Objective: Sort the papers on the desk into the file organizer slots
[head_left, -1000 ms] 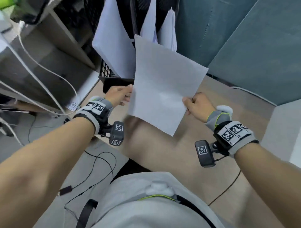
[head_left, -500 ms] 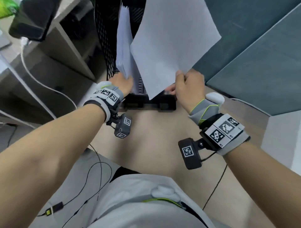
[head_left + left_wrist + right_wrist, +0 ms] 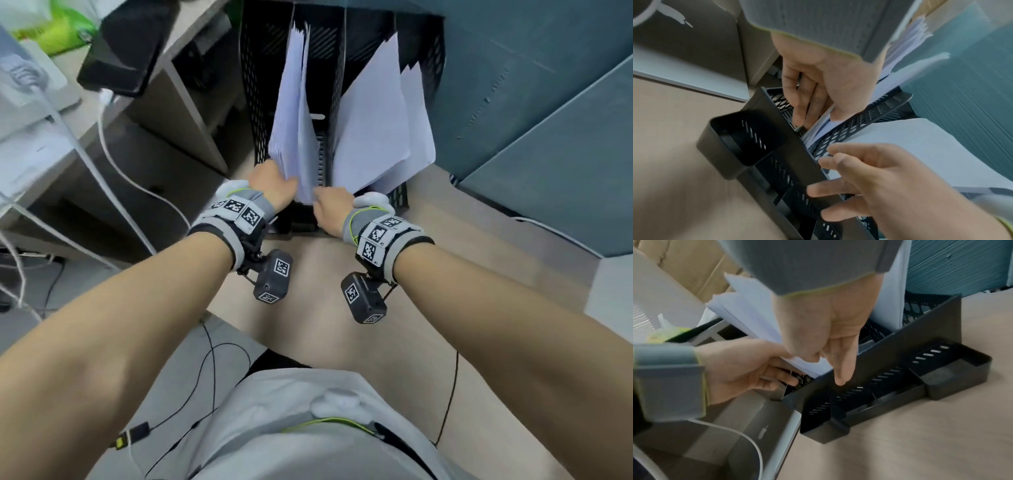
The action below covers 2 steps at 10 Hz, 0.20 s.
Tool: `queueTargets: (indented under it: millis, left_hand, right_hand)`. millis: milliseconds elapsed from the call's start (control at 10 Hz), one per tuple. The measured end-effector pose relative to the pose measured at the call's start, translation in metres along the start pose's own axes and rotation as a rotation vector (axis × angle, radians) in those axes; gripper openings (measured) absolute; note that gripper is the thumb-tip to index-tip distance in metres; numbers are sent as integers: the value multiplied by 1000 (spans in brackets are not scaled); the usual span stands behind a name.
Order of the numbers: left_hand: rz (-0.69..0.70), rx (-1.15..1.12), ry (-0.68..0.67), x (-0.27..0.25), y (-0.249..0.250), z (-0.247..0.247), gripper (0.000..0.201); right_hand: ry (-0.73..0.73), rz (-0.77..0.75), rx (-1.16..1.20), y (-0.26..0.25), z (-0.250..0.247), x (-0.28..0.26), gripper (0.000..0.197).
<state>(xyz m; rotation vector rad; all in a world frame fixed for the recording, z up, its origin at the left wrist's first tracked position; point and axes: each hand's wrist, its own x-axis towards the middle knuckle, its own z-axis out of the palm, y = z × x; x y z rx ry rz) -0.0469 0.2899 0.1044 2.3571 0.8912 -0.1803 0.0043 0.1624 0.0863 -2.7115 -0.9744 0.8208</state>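
- Holding the left stack of papers (image 3: 294, 130) at its lower corner: left hand (image 3: 272, 186), thumb on the near face, fingers (image 3: 797, 100) tucked behind the sheets down in the slot.
- Stack stands upright in the left slot of the black mesh file organizer (image 3: 255, 102), directly above and ahead of the left hand.
- Right hand (image 3: 330, 207) just beside the left hand, at the bottom front edge of the same stack; fingers (image 3: 840, 164) loosely spread over the organizer's low front wall, gripping nothing that shows.
- From the right wrist view, one right finger (image 3: 841, 369) points straight down at the slotted front tray (image 3: 890, 386); cannot tell if it touches.
- Second batch of white sheets (image 3: 376, 130) leans in the slot ahead and to the right of the right hand, fanned out, tilted rightward.
- Organizer sits on the tan desk (image 3: 445, 240), against the teal partition (image 3: 531, 102) beyond the right hand.
- Left of the left hand: grey shelf unit (image 3: 191, 113), white cables (image 3: 113, 164), black device (image 3: 130, 44) on top.
- Both wrists carry marker-tagged bands with camera pods below them.
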Motion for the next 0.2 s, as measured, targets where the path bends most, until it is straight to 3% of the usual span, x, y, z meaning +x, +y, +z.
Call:
queueTargets:
  millis: [100,200]
  left_hand:
    - [-2,23,-163,-6,-16,-4,28]
    - [-29,113,-400,-15,-26,1,31]
  right_hand:
    - [73,-77,95,5,-10,-17,13]
    - [110,-133,141,20,-21,-44,25]
